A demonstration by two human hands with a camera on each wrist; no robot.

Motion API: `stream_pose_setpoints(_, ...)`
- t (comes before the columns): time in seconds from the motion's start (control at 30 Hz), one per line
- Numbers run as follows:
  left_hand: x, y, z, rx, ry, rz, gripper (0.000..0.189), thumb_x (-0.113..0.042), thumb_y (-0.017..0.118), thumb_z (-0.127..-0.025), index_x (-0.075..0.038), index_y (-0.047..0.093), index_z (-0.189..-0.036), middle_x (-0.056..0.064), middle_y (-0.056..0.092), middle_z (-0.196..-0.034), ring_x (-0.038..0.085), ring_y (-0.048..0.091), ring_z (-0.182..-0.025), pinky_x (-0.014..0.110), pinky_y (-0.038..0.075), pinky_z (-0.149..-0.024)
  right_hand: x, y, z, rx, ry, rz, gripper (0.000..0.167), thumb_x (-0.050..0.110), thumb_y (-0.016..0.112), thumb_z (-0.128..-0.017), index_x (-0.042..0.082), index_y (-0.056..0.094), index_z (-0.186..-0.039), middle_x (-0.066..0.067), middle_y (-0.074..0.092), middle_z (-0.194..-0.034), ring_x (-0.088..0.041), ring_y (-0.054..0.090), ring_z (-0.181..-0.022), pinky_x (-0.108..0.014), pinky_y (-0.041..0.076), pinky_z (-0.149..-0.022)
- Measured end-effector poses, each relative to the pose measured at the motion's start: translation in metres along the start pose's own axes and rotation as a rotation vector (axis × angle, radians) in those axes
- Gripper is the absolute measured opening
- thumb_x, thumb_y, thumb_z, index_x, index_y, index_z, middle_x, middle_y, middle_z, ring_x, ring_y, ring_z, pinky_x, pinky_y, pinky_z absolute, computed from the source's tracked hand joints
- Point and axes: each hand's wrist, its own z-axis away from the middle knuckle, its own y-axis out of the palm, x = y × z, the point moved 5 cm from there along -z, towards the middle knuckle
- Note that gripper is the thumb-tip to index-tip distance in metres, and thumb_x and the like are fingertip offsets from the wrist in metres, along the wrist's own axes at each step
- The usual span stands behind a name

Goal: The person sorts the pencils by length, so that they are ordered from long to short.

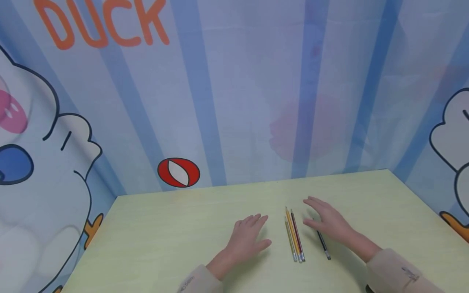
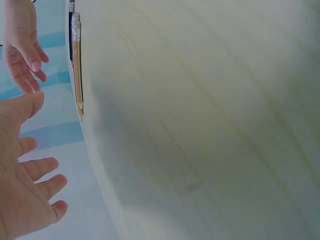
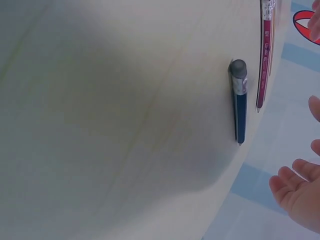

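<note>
Both hands hover over the table with nothing in them. My left hand (image 1: 246, 240) is left of the pencils, fingers spread and fairly straight, thumb out toward them. My right hand (image 1: 329, 219) is on the other side, fingers extended, partly covering a dark blue pencil (image 1: 324, 245) in the head view. Between the hands lie a yellow pencil (image 1: 294, 236), a dark red pencil (image 1: 297, 235) and a dull gold pencil (image 1: 290, 239), side by side, points away and eraser ends near. The dark blue pencil (image 3: 241, 117) lies apart, right of that group.
The pale yellow-green table (image 1: 154, 236) has its far edge against a blue striped backdrop (image 1: 249, 101) with cartoon prints. A red and white ball (image 1: 178, 172) is printed there. Light sleeves (image 1: 399, 270) cover the forearms.
</note>
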Motion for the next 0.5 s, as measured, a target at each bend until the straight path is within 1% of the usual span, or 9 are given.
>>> stream_pose_setpoints(0.07, -0.005, -0.001, -0.003, -0.022, -0.002, 0.055, 0.056, -0.037, 0.057, -0.083, -0.015, 0.040, -0.131, 0.005, 0.047, -0.131, 0.024, 0.044, -0.119, 0.045, 0.035, -0.095, 0.001, 0.001, -0.001, -0.016, 0.004, -0.021, 0.051, 0.019, 0.064, -0.079, -0.003, 0.047, -0.122, -0.025, 0.046, -0.125, -0.041, 0.043, -0.114, -0.052, 0.037, -0.090)
stream_pose_setpoints(0.13, -0.009, -0.001, -0.007, -0.030, -0.017, 0.140, 0.052, -0.032, 0.059, -0.083, -0.013, 0.044, -0.129, 0.004, 0.050, -0.127, 0.021, 0.049, -0.115, 0.041, 0.039, -0.093, 0.002, 0.001, -0.002, -0.030, 0.011, -0.039, 0.049, 0.015, 0.065, -0.078, -0.004, 0.048, -0.120, -0.024, 0.049, -0.121, -0.039, 0.048, -0.109, -0.050, 0.041, -0.086)
stream_pose_setpoints(0.2, -0.011, 0.001, -0.011, -0.024, -0.040, 0.232, 0.048, -0.026, 0.060, -0.082, -0.013, 0.046, -0.127, 0.005, 0.054, -0.123, 0.020, 0.054, -0.108, 0.036, 0.043, -0.088, 0.003, 0.002, -0.003, -0.031, 0.032, -0.062, 0.048, 0.012, 0.065, -0.078, -0.004, 0.048, -0.120, -0.023, 0.051, -0.119, -0.037, 0.052, -0.103, -0.046, 0.044, -0.081)
stream_pose_setpoints(0.27, -0.013, 0.003, -0.015, -0.016, -0.064, 0.324, 0.046, -0.021, 0.060, -0.082, -0.011, 0.047, -0.125, 0.005, 0.058, -0.117, 0.018, 0.059, -0.098, 0.029, 0.047, -0.080, 0.003, 0.004, -0.004, -0.022, 0.063, -0.087, 0.048, 0.010, 0.064, -0.077, -0.004, 0.048, -0.120, -0.023, 0.051, -0.118, -0.035, 0.055, -0.098, -0.043, 0.048, -0.075)
stream_pose_setpoints(0.37, -0.015, 0.009, -0.021, -0.011, -0.102, 0.481, 0.043, -0.016, 0.060, -0.082, -0.009, 0.049, -0.123, 0.007, 0.062, -0.108, 0.014, 0.062, -0.085, 0.021, 0.048, -0.068, 0.002, 0.008, -0.005, 0.004, 0.119, -0.132, 0.048, 0.007, 0.063, -0.077, -0.004, 0.047, -0.121, -0.024, 0.050, -0.119, -0.033, 0.057, -0.094, -0.036, 0.050, -0.068)
stream_pose_setpoints(0.43, -0.016, 0.013, -0.024, -0.014, -0.125, 0.573, 0.043, -0.014, 0.061, -0.082, -0.008, 0.049, -0.123, 0.008, 0.064, -0.103, 0.013, 0.062, -0.080, 0.019, 0.047, -0.063, 0.002, 0.010, -0.006, 0.015, 0.153, -0.162, 0.049, 0.005, 0.063, -0.077, -0.004, 0.046, -0.122, -0.025, 0.050, -0.119, -0.032, 0.058, -0.092, -0.033, 0.050, -0.066)
stream_pose_setpoints(0.5, -0.016, 0.017, -0.027, -0.015, -0.151, 0.650, 0.043, -0.013, 0.061, -0.081, -0.008, 0.049, -0.123, 0.009, 0.064, -0.100, 0.012, 0.062, -0.077, 0.018, 0.047, -0.061, 0.001, 0.012, -0.006, 0.021, 0.182, -0.196, 0.049, 0.004, 0.062, -0.077, -0.004, 0.046, -0.122, -0.026, 0.050, -0.118, -0.031, 0.059, -0.089, -0.031, 0.050, -0.064)
